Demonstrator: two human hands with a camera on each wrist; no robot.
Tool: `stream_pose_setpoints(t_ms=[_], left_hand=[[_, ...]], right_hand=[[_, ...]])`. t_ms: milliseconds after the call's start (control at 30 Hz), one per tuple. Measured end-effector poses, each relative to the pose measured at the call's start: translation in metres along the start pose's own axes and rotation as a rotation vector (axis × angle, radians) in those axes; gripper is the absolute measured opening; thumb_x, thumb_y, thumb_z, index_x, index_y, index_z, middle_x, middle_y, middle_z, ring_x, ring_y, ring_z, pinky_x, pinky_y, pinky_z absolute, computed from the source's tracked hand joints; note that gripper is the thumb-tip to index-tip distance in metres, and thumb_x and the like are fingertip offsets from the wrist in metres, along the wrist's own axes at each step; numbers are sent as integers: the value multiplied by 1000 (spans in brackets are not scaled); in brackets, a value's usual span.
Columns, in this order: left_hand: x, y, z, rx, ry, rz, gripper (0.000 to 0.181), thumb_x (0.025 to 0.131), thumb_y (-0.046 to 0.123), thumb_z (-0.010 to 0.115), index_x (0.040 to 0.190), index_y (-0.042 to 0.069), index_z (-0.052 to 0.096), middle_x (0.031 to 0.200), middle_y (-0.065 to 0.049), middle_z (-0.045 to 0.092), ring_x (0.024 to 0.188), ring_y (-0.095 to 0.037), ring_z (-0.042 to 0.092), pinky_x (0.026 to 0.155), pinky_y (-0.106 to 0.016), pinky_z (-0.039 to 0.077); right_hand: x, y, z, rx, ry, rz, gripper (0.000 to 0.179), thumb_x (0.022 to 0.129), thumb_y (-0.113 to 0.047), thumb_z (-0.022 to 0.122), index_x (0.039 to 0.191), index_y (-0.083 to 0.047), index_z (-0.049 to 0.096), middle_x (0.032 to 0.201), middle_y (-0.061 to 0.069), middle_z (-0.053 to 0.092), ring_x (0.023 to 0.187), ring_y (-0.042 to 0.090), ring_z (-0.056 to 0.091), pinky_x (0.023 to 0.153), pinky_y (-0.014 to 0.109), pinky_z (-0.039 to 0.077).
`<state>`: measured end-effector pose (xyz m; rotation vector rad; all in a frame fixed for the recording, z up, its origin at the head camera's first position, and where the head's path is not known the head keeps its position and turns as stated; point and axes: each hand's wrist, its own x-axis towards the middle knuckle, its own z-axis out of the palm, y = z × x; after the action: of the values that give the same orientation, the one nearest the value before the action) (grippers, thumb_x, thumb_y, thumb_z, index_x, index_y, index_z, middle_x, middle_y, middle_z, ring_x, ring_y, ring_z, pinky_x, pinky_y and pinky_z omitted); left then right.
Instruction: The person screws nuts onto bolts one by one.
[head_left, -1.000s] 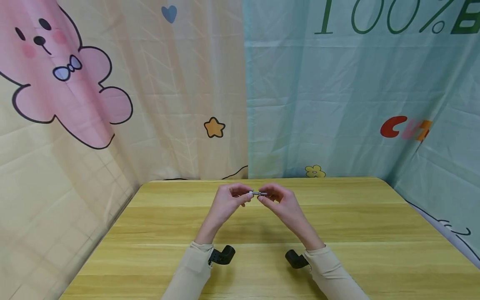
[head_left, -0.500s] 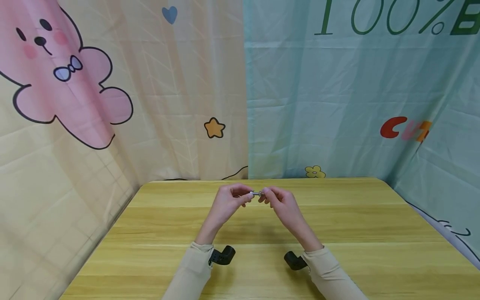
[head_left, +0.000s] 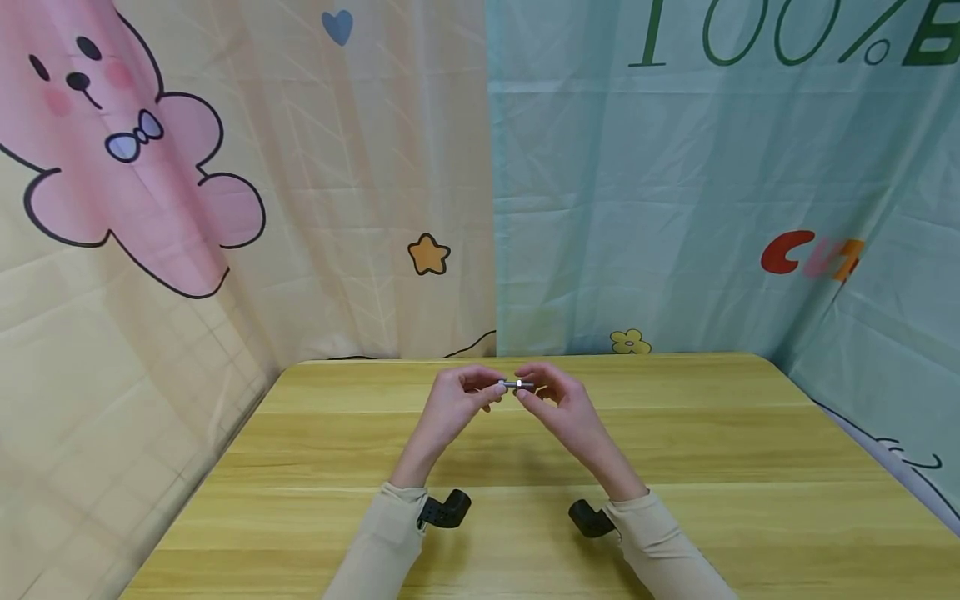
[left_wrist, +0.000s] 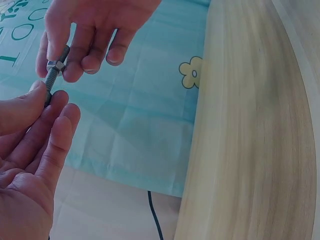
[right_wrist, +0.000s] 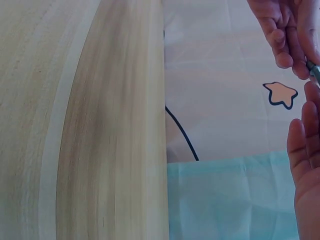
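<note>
Where two beige sleeves (head_left: 378,546) leave the view at the near edge they are cut off, and the black wrist devices (head_left: 450,510) strapped at the cuffs cover small patches of the wooden counter (head_left: 517,533). Farther on, raised over the counter, a small metal bolt (head_left: 511,384) lies between the two hands. The left hand (head_left: 456,402) pinches its head end between thumb and fingers, which hide most of the head. The right hand (head_left: 564,408) has thumb and fingers curled around the nut (left_wrist: 56,66) partway along the thread; how firmly each finger presses is hard to make out. Past the nut, the thread's end sticks out among the right fingers. At the edge of the right wrist view, most of the bolt and part of each hand are cropped. Behind the counter hang a cream cloth (head_left: 360,183) with an orange star (head_left: 429,254) and a pink cartoon animal (head_left: 157,192), cut off at the top, and a blue-green cloth (head_left: 637,192). On the latter, the counter's edge covers part of a yellow flower (left_wrist: 191,73) in the left wrist view.
</note>
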<state>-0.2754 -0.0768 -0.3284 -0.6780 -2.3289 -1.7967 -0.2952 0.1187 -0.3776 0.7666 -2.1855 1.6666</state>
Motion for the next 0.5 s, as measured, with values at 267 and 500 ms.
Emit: stream_pose_setpoints(t_ms=[267, 500], left_hand=[[0, -1, 0, -1, -3, -4, 12, 92, 3, 68, 101, -4, 72, 89, -17, 70, 72, -14, 61, 64, -28, 52], [-1, 1, 1, 8, -9, -1, 12, 92, 3, 68, 101, -5, 72, 92, -19, 70, 72, -14, 61, 65, -29, 52]], right_hand=[[-1, 0, 0, 0, -10, 23, 19, 94, -19, 69, 111, -11, 67, 105, 6, 67, 95, 21, 63, 84, 38, 53], [-1, 0, 0, -5, -8, 92, 20, 98, -28, 63, 101, -10, 71, 86, 4, 69, 85, 26, 65, 76, 37, 53]])
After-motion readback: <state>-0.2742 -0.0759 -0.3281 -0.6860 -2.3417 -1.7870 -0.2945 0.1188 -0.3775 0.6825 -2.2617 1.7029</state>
